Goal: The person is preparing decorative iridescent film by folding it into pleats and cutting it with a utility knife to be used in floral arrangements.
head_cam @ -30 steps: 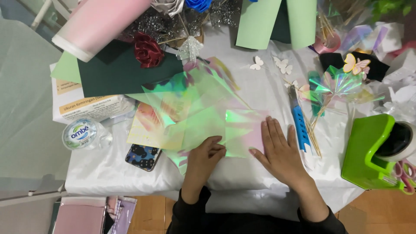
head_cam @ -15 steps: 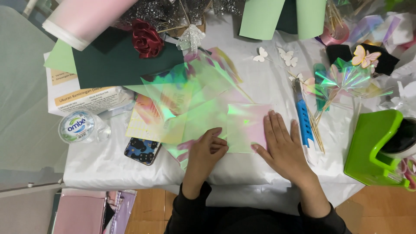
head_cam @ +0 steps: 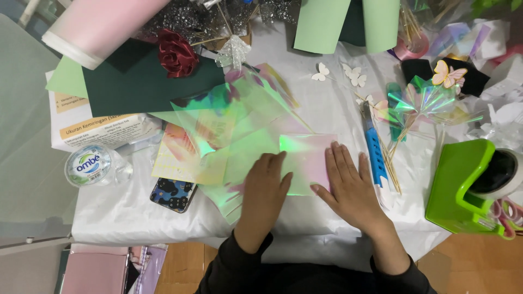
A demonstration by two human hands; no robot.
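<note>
Both hands flat on a folded sheet of iridescent film

We see the left hand (head_cam: pixel 265 188) lying palm down with its fingers together on the iridescent film (head_cam: pixel 305 158), and the right hand (head_cam: pixel 348 188) pressed flat just beside it, fingers slightly spread, gripping nothing. The film's folded edge runs just past our fingertips, its near edge between the two hands. Right of the right hand, almost touching, lies a blue craft knife (head_cam: pixel 375 152) with wooden skewers (head_cam: pixel 389 163); further right stands a green tape dispenser (head_cam: pixel 460 190). Left of the left hand a phone (head_cam: pixel 173 194) sits near the table edge (head_cam: pixel 163 234), a sealed water cup (head_cam: pixel 90 165) beyond it. Bare white cloth below the wrists leaves some room
</note>
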